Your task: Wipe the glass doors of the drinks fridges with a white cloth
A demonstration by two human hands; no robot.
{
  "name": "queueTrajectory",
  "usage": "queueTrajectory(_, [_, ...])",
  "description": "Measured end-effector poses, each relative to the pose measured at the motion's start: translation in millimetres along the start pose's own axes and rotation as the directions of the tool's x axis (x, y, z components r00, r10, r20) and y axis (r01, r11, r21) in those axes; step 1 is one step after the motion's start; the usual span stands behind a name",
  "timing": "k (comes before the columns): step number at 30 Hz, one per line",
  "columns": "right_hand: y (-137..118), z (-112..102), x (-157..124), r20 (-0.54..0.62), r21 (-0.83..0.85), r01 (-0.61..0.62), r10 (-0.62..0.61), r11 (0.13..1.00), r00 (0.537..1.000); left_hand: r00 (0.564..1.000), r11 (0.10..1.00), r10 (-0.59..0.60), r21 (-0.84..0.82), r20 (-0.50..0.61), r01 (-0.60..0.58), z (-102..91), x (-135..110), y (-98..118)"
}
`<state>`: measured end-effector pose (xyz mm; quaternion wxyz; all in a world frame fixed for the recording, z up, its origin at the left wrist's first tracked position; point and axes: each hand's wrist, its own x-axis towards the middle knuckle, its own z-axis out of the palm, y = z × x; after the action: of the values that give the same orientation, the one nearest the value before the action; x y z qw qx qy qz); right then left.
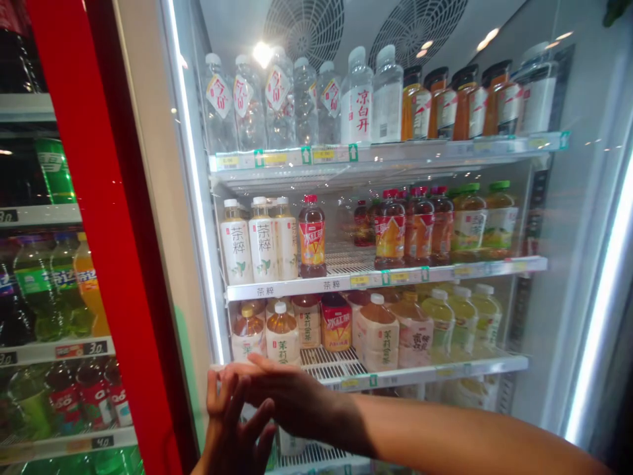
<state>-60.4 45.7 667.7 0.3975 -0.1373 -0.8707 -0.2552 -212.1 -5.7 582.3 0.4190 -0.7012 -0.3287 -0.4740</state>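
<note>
My right hand [281, 389] reaches in from the right, with its fingers stretched leftward at the left end of the third shelf's front edge. My left hand [240, 419] comes up from below with its fingers apart. The fingers of both hands overlap there, and I see nothing held in either one. Whether they touch the shelf edge [425, 373] I cannot tell. Just above them stand a white-capped tea bottle [281, 333] and a yellow-capped one [248, 330]. Further right on this shelf is a red-and-yellow iced tea bottle [336, 323].
White-labelled tea bottles [264, 241] and red-capped bottles [311, 237] fill parts of the middle shelf. Clear water bottles [217, 105] line the top one. A red frame [93, 198] separates a second cooler, with soda bottles [37, 284], at left. Bright light strips [198, 185] edge this cooler.
</note>
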Motion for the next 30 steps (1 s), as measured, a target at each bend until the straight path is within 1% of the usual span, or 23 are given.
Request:
queueTrajectory(2, [13.9,-8.7,15.6,-0.020,-0.089,0.114,-0.116,0.990,0.993,1.000,1.000,-0.002,0.010,0.010,0.002,-2.7,2.0,-2.9])
queueTrajectory(3, [21.1,-14.6,24.9,-0.022,-0.170,0.102,-0.108,0.980,0.994,1.000,1.000,-0.001,0.004,0.013,0.001,-2.9,3.8,-3.9])
queueTrajectory(4, [26.4,-19.6,32.0,-0.050,-0.234,0.038,-0.051,0.971,0.997,1.000,1.000,0.000,-0.005,0.014,0.000,-2.2,6.1,-4.3])
queueTrajectory(6, [28.1,-22.5,31.2,-0.081,-0.342,-0.051,0.024,0.938,0.996,1.000,1.000,-0.006,-0.015,0.007,0.007,1.4,11.0,-2.7])
queueTrajectory(7, [25.3,-20.3,21.3,-0.062,-0.368,-0.042,0.020,0.929,0.998,1.000,1.000,-0.017,-0.014,0.003,0.017,4.0,13.2,-0.8])
queueTrajectory(9, [21.0,-13.9,-13.6,0.000,-0.379,0.054,-0.058,0.924,0.998,0.999,0.999,-0.033,-0.005,-0.010,0.033,9.8,16.4,5.1])
queueTrajectory(10, [23.4,-13.5,-34.7,0.021,-0.373,0.085,-0.083,0.924,0.996,0.999,0.999,-0.039,-0.004,-0.009,0.039,12.8,17.6,8.7])
queueTrajectory(11, [30.5,-17.0,-55.4,0.021,-0.371,0.079,-0.077,0.925,0.997,0.999,0.999,-0.047,-0.007,-0.002,0.047,15.8,18.6,12.6])
queueTrajectory(12, [42.4,-24.9,-73.7,-0.008,-0.376,0.027,-0.033,0.926,0.999,0.998,0.998,-0.054,-0.013,0.010,0.055,18.9,19.7,16.7])
queueTrajectory(13, [57.9,-36.5,-88.5,-0.065,-0.388,-0.067,0.045,0.919,0.997,0.998,0.998,-0.059,-0.017,0.023,0.060,22.3,21.3,21.1])
queueTrajectory(14, [75.0,-50.2,-99.5,-0.138,-0.401,-0.193,0.149,0.896,0.979,0.998,0.998,-0.061,-0.019,0.035,0.062,26.2,23.5,25.6])
queueTrajectory(15, [91.2,-63.7,-107.2,-0.219,-0.405,-0.327,0.256,0.854,0.941,0.997,0.998,-0.063,-0.020,0.040,0.064,30.9,26.5,30.6])
queueTrajectory(16, [104.3,-74.9,-112.6,-0.302,-0.394,-0.447,0.346,0.803,0.888,0.997,0.998,-0.062,-0.017,0.035,0.063,36.5,30.2,36.0])
queueTrajectory(17, [112.7,-81.9,-117.0,-0.368,-0.370,-0.537,0.411,0.758,0.834,0.998,0.998,-0.058,-0.016,0.033,0.058,43.0,34.7,42.2])
queueTrajectory(18, [116.1,-84.2,-121.5,-0.406,-0.347,-0.587,0.448,0.731,0.797,0.998,0.999,-0.050,-0.019,0.030,0.051,50.5,39.7,49.0])
queueTrajectory(19, [115.0,-82.1,-127.0,-0.418,-0.333,-0.604,0.460,0.725,0.783,0.999,0.999,-0.045,-0.027,0.027,0.046,58.6,45.1,56.7])
queueTrajectory(23, [103.5,-63.2,-166.8,-0.364,-0.356,-0.559,0.440,0.749,0.821,1.000,0.998,-0.003,-0.063,0.022,0.004,90.1,64.6,91.0])
queueTrajectory(24, [107.0,-64.6,-180.8,-0.364,-0.365,-0.563,0.443,0.741,0.819,1.000,0.998,-0.003,-0.070,0.022,0.004,95.9,68.0,98.5])
queueTrajectory(26, [123.8,-78.2,-210.9,-0.375,-0.375,-0.578,0.452,0.725,0.810,0.999,0.997,-0.001,-0.074,0.040,0.004,104.6,72.7,110.5])
queueTrajectory(27, [134.6,-87.7,-225.4,-0.404,-0.364,-0.610,0.472,0.703,0.784,0.998,0.998,-0.001,-0.064,0.056,0.005,107.8,74.3,115.0])
queueTrajectory(28, [144.6,-96.2,-238.7,-0.462,-0.337,-0.667,0.501,0.665,0.732,0.997,0.999,0.003,-0.043,0.073,0.000,110.7,75.4,118.9])
queueTrajectory(29, [151.8,-101.8,-250.1,-0.535,-0.286,-0.738,0.537,0.611,0.652,0.996,1.000,0.014,-0.018,0.089,-0.013,113.6,76.3,122.6])
queueTrajectory(30, [155.1,-103.4,-259.5,-0.600,-0.222,-0.805,0.573,0.551,0.558,0.994,1.000,0.025,0.007,0.106,-0.026,116.6,77.2,126.5])
